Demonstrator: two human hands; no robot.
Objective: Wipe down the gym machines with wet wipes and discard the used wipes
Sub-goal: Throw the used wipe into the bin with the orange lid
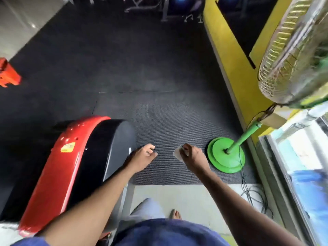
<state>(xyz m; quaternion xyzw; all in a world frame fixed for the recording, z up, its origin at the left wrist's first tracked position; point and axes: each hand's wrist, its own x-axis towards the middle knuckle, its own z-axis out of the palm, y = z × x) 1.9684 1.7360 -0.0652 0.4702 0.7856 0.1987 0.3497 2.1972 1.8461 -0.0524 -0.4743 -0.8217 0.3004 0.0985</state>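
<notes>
Dark rubber gym floor (pixel 142 71) underfoot; my right hand (pixel 192 157) pinches a white wipe (pixel 178 153), left hand (pixel 143 157) loosely curled and empty beside the red-black machine (pixel 85 160), discard apparently pending

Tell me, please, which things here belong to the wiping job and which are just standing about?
Job: wipe held in right hand; red and black machine; left hand, holding nothing.
Just about: green fan; orange object; cables.
</notes>
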